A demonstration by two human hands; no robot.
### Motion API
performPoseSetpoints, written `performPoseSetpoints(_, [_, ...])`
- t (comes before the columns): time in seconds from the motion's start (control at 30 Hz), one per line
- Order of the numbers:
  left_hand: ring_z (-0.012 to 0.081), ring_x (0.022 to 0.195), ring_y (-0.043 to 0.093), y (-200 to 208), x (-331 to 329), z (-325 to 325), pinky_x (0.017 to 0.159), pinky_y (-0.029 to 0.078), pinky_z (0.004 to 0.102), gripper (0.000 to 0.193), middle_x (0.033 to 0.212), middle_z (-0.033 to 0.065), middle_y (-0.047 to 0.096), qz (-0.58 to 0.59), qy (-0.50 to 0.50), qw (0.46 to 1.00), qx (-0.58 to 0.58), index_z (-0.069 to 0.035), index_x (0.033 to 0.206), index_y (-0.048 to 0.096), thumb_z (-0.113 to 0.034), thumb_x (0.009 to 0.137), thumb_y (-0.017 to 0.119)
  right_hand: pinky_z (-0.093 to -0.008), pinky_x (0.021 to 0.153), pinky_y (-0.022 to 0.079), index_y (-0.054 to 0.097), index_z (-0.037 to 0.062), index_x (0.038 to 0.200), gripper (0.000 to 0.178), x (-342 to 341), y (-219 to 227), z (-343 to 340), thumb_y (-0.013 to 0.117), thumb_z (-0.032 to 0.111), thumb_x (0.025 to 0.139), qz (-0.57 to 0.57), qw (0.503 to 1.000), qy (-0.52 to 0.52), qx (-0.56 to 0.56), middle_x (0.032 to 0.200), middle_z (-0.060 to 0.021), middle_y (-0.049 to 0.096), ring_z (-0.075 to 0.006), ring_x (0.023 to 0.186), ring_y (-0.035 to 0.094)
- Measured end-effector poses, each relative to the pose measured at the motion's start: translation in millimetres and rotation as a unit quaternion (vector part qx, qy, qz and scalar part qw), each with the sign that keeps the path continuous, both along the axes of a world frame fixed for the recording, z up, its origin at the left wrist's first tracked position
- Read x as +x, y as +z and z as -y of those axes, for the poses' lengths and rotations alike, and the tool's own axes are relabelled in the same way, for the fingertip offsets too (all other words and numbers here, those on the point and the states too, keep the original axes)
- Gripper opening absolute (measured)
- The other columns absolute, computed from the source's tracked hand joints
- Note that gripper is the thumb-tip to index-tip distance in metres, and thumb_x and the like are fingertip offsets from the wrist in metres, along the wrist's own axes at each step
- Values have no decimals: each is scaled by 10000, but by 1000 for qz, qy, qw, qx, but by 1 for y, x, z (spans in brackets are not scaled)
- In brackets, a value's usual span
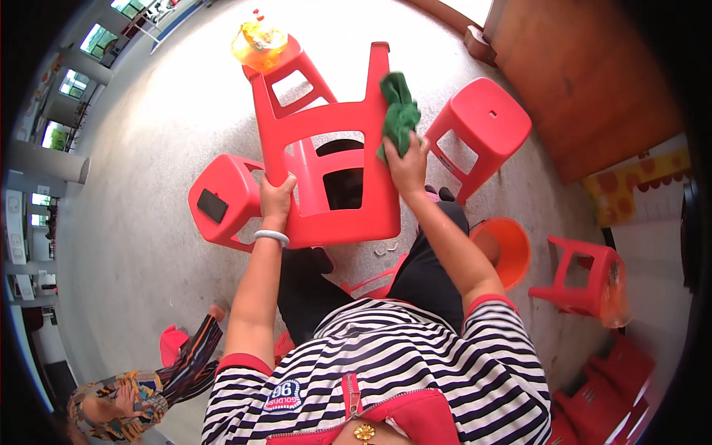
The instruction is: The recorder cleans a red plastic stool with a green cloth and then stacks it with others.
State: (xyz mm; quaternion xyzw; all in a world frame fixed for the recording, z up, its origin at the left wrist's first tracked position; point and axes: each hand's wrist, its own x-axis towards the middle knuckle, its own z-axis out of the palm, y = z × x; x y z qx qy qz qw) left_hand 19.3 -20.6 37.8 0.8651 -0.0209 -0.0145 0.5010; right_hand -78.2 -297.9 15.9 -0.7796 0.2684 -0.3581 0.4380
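Note:
A red plastic stool is tipped in front of me, with legs pointing away and upward. My left hand is closed round its left edge, and a pale bracelet circles that wrist. In my right hand is a bunched green cloth. The cloth lies along the outer side of the stool's right leg, and my fingers close on its lower end.
Other red stools stand around: one bears a dark phone, another an orange-yellow transparent bag, and one at right is bare. An orange bucket sits by my right leg. Another person sits at lower left.

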Motion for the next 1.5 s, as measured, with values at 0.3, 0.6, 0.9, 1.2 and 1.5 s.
performPoseSetpoints(0.3, [221,903,640,-5,-2,2,830,502,350,540,1004,133,663,18,24,999,45,23,1171,533,-292,782,735,-522,1001,352,542,38,1205,543,-139,6,-91,767,332,808,-67,991,23,-114,1249,-243,445,-450,1171,430])
performPoseSetpoints(0.6, [317,1037,661,-1,5,1,923,502,396,609,1145,216,663,-5,2,1000,21,32,1208,561,-301,729,734,-556,1013,357,568,67,1193,516,-6,24,-27,715,411,837,-76,985,-19,-153,1293,-239,452,-464,1153,445])
performPoseSetpoints(0.9, [304,952,674,-1,2,-1,879,520,382,544,1044,183,678,13,2,1000,2,28,1159,572,-265,728,732,-508,946,491,569,151,1238,584,165,64,53,742,495,798,-221,970,-72,-74,1276,-182,483,-413,1150,520])
performPoseSetpoints(1.2, [345,1016,663,6,-5,-2,903,511,418,570,1108,213,667,5,29,998,56,28,1159,573,-322,735,723,-510,990,466,487,156,1368,760,154,53,54,749,542,769,-192,980,-45,-22,1349,-201,417,-459,1200,488])
performPoseSetpoints(1.5, [381,1168,599,4,4,1,1003,462,424,823,1278,263,597,-15,39,995,87,58,1343,468,-409,718,731,-526,1029,356,474,26,1297,710,-5,4,-28,737,463,803,-65,992,-25,-108,1286,-256,433,-447,1189,438])
